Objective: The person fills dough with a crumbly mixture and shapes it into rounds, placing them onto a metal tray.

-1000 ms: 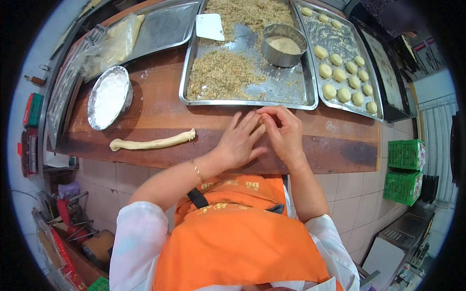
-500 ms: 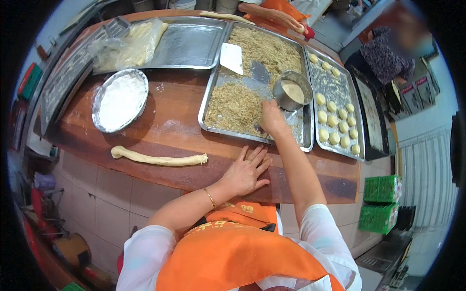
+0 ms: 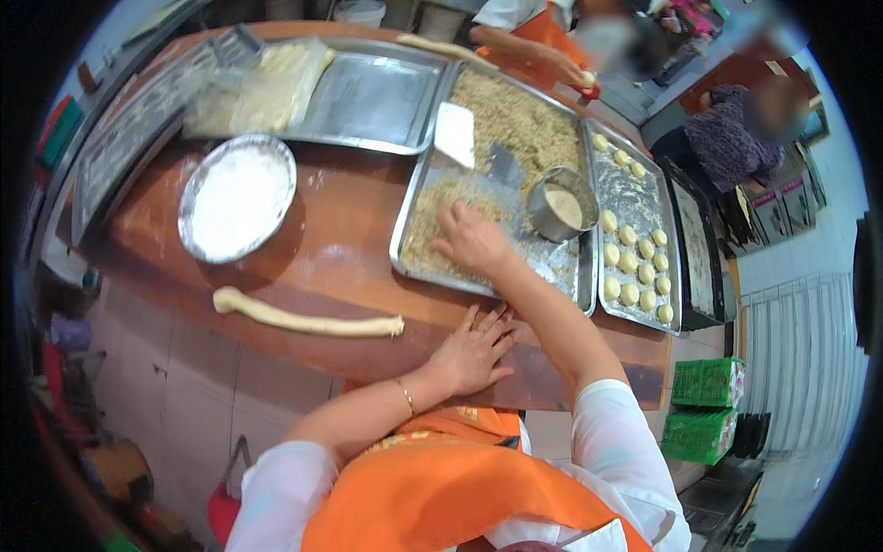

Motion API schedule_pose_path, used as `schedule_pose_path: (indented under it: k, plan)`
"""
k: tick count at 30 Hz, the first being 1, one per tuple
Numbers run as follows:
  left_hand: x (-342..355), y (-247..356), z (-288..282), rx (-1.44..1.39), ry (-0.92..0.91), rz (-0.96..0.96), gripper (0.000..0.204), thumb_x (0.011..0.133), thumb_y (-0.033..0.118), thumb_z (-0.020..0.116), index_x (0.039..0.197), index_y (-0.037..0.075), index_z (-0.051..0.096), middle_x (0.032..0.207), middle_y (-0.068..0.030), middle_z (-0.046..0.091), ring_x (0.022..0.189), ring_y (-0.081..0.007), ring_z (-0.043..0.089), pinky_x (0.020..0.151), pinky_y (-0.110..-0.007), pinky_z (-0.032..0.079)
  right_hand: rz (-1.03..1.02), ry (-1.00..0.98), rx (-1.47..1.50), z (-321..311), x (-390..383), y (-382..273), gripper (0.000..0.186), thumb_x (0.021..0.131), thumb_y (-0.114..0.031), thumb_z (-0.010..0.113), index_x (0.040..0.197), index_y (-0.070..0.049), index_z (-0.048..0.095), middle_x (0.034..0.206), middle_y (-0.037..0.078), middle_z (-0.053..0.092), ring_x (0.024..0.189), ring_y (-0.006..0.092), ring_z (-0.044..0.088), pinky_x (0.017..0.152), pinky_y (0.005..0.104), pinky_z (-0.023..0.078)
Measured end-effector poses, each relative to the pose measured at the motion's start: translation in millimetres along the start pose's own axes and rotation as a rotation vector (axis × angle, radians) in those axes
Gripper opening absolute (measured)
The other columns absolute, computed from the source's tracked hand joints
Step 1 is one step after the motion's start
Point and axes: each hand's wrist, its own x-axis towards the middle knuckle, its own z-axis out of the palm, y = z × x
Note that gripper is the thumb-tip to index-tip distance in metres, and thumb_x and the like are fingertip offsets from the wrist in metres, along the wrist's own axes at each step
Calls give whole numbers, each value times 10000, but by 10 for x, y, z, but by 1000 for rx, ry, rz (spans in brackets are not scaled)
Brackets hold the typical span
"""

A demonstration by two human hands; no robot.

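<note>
My right hand (image 3: 472, 241) reaches into a large metal tray (image 3: 425, 269). Its fingers are spread over the near-left heap of crumbly brown filling (image 3: 432, 213), and nothing shows in its grip. Beside it in the tray stands a round metal pot (image 3: 552, 221) with pale, fine contents. Behind the hand, a white flat scraper (image 3: 454, 135) leans over the tray's left rim, and more crumbly filling (image 3: 529, 115) covers the far part. My left hand (image 3: 471, 354) lies flat on the wooden table (image 3: 340, 267) near its front edge, fingers apart. Left of it rests a long dough roll (image 3: 303, 320).
A bowl of white flour (image 3: 237, 198) stands at left. Behind it, plastic-covered dough (image 3: 276, 87) lies on a metal tray (image 3: 377, 97). Another tray (image 3: 636, 204) at right holds several dough balls. Across the table, a person's hand (image 3: 572, 75) holds a small dough piece.
My right hand has moved left, from beside the pot onto the near-left filling. My left hand stays flat on the table. The view has shifted, and more of the person across the table shows.
</note>
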Motion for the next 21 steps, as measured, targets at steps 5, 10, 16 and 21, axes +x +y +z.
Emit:
schedule_pose_path:
  k: [5, 10, 16, 21]
  plan:
    - [62, 16, -152, 1, 49, 23, 642, 934, 493, 562, 1426, 88, 491, 1530, -180, 369, 1467, -342, 259, 1158, -592, 211, -16, 74, 55, 234, 194, 149, 344, 959, -391, 552, 931, -54, 613, 965, 210, 667, 812, 403, 670, 681, 498, 535]
    - [105, 61, -158, 70, 0, 40, 626, 939, 487, 565, 1422, 96, 488, 1527, -164, 351, 1451, -343, 281, 1139, -611, 234, 352, 482, 556, 272, 275, 435, 406, 998, -416, 482, 916, -56, 652, 904, 133, 697, 738, 314, 663, 697, 500, 513]
    - [52, 57, -194, 103, 19, 33, 646, 948, 478, 550, 1457, 99, 429, 1496, -176, 405, 1431, -341, 324, 1142, -604, 240, 420, 347, 1433, -196, 80, 354, 413, 1005, -434, 482, 910, -70, 652, 839, 9, 649, 691, 130, 564, 664, 340, 471]
    - [92, 109, -152, 106, 29, 66, 630, 940, 464, 574, 1445, 107, 448, 1477, -187, 423, 1415, -354, 342, 1137, -611, 244, 334, 569, 1133, 108, 46, 593, 504, 1012, -450, 491, 736, -50, 627, 643, 21, 587, 566, 132, 529, 558, 321, 429]
